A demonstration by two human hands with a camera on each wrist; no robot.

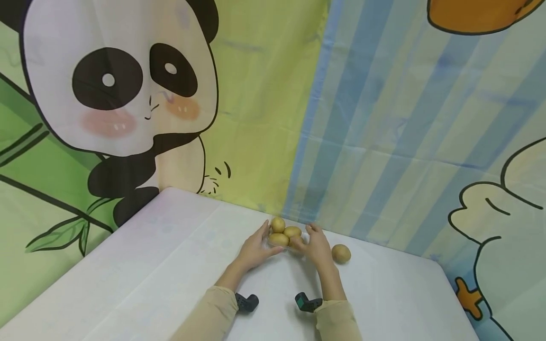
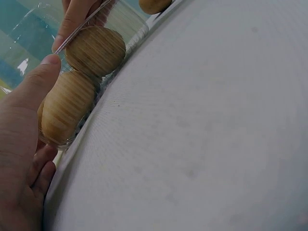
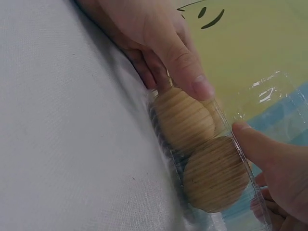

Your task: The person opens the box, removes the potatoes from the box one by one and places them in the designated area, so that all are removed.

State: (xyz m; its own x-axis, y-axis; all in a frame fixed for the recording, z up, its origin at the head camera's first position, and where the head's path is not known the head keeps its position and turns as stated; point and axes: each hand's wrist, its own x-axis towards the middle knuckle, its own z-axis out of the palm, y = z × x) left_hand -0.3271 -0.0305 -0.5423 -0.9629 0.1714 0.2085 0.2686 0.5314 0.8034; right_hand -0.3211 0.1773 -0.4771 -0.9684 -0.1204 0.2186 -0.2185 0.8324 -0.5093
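A clear plastic box [image 3: 243, 156] with a ribbed wall stands on the table, holding several potatoes [image 1: 279, 239]. My left hand [image 1: 255, 250] grips its left end, thumb along the front rim and fingers curled low around the side, as the left wrist view shows. At the opposite end, my right hand [image 1: 314, 247] holds the rim with the thumb in front and the fingers behind it. A clear flap [image 3: 272, 91] with bright glints rises beyond the rim. In the head view the right hand partly covers the potatoes on its side.
A loose potato [image 1: 341, 254] lies on the white-covered table [image 1: 396, 293], just right of my right hand. Behind the table's back edge hangs a printed curtain [image 1: 264, 118] with a panda. Dark wrist devices [image 1: 247, 303] sit at both sleeve cuffs.
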